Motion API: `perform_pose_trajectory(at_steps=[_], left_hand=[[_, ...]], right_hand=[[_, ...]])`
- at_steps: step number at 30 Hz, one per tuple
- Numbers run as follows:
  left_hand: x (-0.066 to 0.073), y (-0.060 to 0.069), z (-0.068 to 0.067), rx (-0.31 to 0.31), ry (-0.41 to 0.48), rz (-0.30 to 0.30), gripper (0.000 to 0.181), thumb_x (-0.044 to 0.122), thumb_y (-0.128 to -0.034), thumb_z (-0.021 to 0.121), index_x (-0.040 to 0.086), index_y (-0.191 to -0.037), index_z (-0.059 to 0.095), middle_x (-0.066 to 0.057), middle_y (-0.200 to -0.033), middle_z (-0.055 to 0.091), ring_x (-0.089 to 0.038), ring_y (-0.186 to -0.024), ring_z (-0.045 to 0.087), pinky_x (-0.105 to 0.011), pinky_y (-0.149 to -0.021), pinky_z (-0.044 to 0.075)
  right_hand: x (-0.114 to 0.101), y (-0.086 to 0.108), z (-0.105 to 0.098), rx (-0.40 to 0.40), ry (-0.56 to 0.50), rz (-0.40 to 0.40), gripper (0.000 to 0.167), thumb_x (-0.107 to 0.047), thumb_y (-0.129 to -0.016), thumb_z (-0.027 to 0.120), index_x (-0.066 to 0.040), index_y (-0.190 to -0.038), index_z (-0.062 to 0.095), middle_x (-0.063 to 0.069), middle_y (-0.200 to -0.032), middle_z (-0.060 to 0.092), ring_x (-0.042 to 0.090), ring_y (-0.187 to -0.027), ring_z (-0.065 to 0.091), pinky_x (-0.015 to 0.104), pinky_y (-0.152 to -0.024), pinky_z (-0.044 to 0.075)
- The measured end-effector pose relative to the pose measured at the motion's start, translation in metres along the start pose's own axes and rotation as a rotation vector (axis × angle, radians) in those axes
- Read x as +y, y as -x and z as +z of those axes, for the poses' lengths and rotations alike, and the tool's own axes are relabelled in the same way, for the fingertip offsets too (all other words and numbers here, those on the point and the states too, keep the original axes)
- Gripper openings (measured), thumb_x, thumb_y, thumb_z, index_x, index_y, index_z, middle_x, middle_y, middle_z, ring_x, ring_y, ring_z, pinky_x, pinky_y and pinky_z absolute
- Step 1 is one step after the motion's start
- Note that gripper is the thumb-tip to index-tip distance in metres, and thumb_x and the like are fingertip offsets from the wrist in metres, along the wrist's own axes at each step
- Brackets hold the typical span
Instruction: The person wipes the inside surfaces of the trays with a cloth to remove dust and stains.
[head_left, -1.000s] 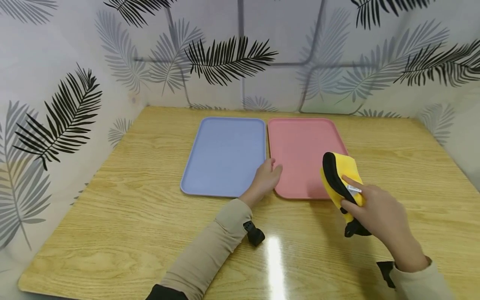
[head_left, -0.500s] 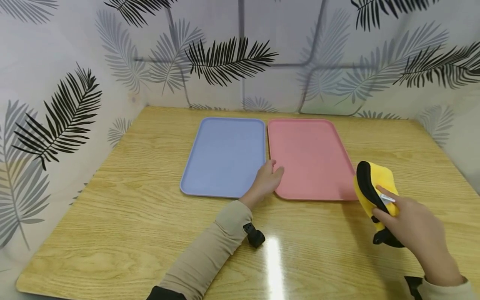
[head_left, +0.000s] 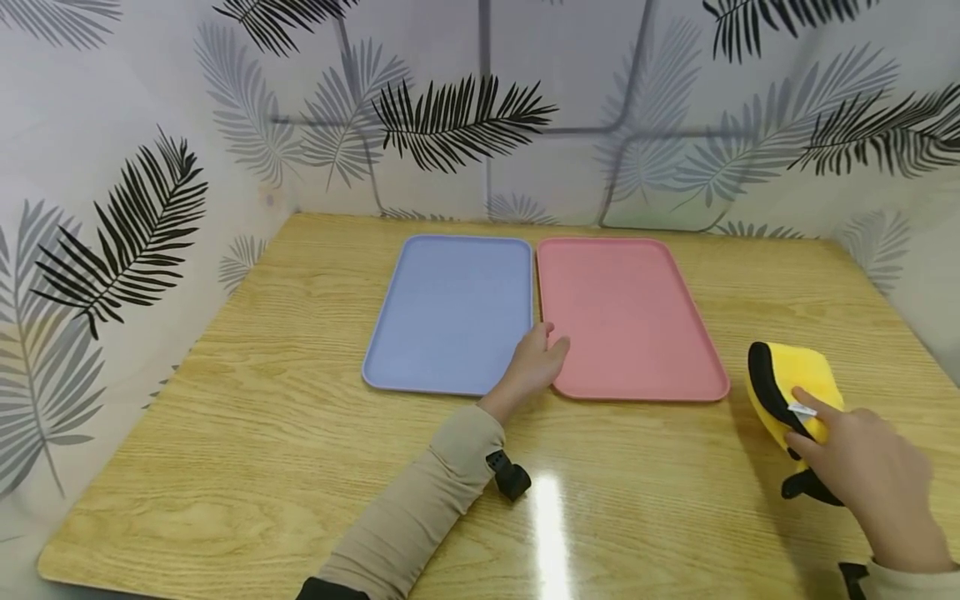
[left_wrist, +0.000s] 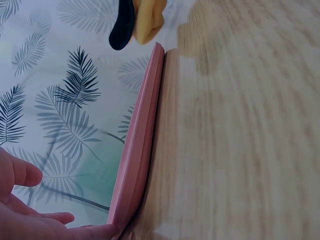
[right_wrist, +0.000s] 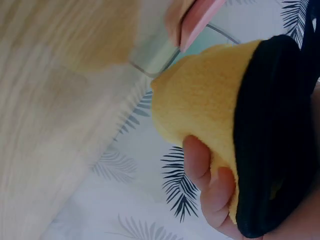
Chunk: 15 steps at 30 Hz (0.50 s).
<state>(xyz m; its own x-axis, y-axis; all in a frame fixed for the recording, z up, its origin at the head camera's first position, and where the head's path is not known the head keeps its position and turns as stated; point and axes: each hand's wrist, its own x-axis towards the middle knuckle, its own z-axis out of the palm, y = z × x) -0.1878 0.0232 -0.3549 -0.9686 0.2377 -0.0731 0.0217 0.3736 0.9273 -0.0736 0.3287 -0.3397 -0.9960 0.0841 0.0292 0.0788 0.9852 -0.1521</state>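
My right hand (head_left: 873, 467) grips a soft yellow-and-black fabric item (head_left: 802, 379) with a small white tag, held up over the table to the right of the pink tray (head_left: 630, 325). Its fuzzy yellow side and broad black band fill much of the right wrist view, where fingers curl against the yellow cloth (right_wrist: 205, 95). My left hand (head_left: 528, 362) is at the near left corner of the pink tray, by the gap beside the blue tray (head_left: 457, 317). In the left wrist view, its extended fingers reach the pink rim (left_wrist: 132, 165); the thumb stands apart.
Both shallow trays lie side by side on the wood-grain table (head_left: 247, 433). Leaf-patterned cloth (head_left: 465, 125) stands along the back and sides. Bare wood lies left of the blue tray and in front of both trays.
My right hand has carried the yellow-and-black fabric item rightward and slightly nearer, from over the pink tray's right edge to beyond it. My left hand has stayed nearly still.
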Motion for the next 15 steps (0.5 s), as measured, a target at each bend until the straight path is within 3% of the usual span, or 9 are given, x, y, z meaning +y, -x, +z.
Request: perform_pose_trajectory(at_steps=[9, 15], left_hand=[[0.002, 0.002, -0.001, 0.003, 0.000, 0.020, 0.051, 0.022, -0.0946, 0.039, -0.008, -0.134, 0.026, -0.022, -0.135, 0.032, -0.030, -0.125, 0.029, -0.037, -0.100, 0.025], [0.003, 0.005, -0.003, -0.002, -0.027, 0.073, 0.051, 0.021, -0.0950, 0.039, -0.007, -0.135, 0.025, -0.020, -0.137, 0.031, -0.029, -0.126, 0.028, -0.036, -0.101, 0.024]], right_hand=[[0.005, -0.010, 0.008, -0.167, 0.023, 0.026, 0.066, -0.032, -0.081, 0.063, -0.001, -0.132, 0.035, 0.034, -0.082, 0.044, 0.033, -0.062, 0.046, 0.041, -0.043, 0.037], [0.007, -0.015, 0.010, -0.281, 0.007, 0.017, 0.085, -0.056, -0.082, 0.051, 0.000, -0.137, 0.020, 0.041, -0.088, 0.037, 0.044, -0.067, 0.048, 0.047, -0.045, 0.038]])
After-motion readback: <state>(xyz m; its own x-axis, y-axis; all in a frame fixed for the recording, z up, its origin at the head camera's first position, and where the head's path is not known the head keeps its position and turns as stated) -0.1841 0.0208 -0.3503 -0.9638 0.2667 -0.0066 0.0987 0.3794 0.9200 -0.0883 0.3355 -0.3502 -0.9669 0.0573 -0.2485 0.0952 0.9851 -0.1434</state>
